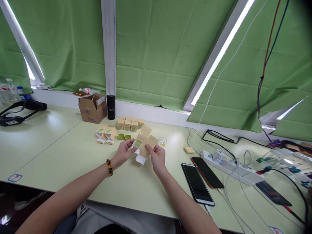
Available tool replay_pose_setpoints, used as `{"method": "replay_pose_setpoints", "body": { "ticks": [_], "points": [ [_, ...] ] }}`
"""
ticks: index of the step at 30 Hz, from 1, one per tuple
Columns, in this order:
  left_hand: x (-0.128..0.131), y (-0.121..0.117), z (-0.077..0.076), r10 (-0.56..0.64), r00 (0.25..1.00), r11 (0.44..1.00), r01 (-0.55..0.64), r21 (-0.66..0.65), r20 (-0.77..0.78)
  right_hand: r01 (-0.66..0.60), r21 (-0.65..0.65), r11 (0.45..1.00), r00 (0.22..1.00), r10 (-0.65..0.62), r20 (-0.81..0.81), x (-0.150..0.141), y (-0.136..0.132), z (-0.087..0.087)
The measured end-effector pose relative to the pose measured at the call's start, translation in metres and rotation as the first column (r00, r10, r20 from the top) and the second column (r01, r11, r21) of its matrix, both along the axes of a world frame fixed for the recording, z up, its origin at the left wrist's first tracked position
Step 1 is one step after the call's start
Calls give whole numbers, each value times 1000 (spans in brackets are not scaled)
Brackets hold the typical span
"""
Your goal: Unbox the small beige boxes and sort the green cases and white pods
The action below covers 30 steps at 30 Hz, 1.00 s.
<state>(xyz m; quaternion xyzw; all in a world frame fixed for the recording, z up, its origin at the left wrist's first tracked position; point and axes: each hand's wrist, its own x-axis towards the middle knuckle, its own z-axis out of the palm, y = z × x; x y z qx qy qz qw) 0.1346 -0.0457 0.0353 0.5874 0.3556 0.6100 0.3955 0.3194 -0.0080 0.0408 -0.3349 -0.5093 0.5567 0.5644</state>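
Between my two hands I hold a partly unfolded kraft cardboard box with a green label and loose white-lined flaps, raised over the table. My left hand pinches its left edge near the label. On the right side, my right hand grips the card with the thumb on its face. Just beyond my left hand lie small green containers. More flat, partly unfolded boxes rest to their left. Several closed small kraft boxes stand grouped behind. Clear plastic pieces are partly hidden behind the held box.
An open brown carton and a black tumbler stand at the back left. Two phones lie right of my right arm, with a white power strip and tangled cables beyond. A black headset sits far left.
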Motion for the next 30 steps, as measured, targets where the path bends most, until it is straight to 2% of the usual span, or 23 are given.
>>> {"method": "replay_pose_setpoints", "body": {
  "ticks": [3,5,7,9,11,13,15,21,23,25,27,30],
  "points": [
    [-2,3,-1,189,967,978,-170,121,-171,75,179,981,987,-99,124,0,-1,-3],
    [-5,4,0,334,916,921,-267,285,-222,102,403,909,959,-197,202,1,-4,-4],
    [-10,5,4,469,850,811,-308,497,-238,85,610,788,924,-292,248,1,-8,-2],
    [-16,5,9,591,770,664,-294,688,-241,74,727,683,889,-376,262,0,-11,1],
    [-22,3,14,698,680,522,-267,810,-226,92,763,640,859,-439,265,0,-13,2],
    [-25,1,17,780,594,413,-252,875,-197,128,748,652,838,-474,270,-1,-12,0],
    [-27,-1,18,833,525,341,-233,910,-178,152,715,682,824,-487,289,-2,-9,-3],
    [-26,-4,16,912,388,223,-193,955,-135,220,610,761,804,-496,328,2,4,-15],
    [-27,-3,11,929,346,213,-210,954,-132,262,569,780,797,-507,328,6,11,-17],
    [-30,-2,4,933,310,259,-227,939,-182,302,529,793,794,-516,322,9,19,-20],
    [-33,-1,-3,910,311,359,-263,895,-274,318,494,809,795,-511,326,12,27,-24],
    [-34,0,-4,816,431,542,-337,770,-386,335,445,830,804,-498,325,14,36,-31]
  ]
}}
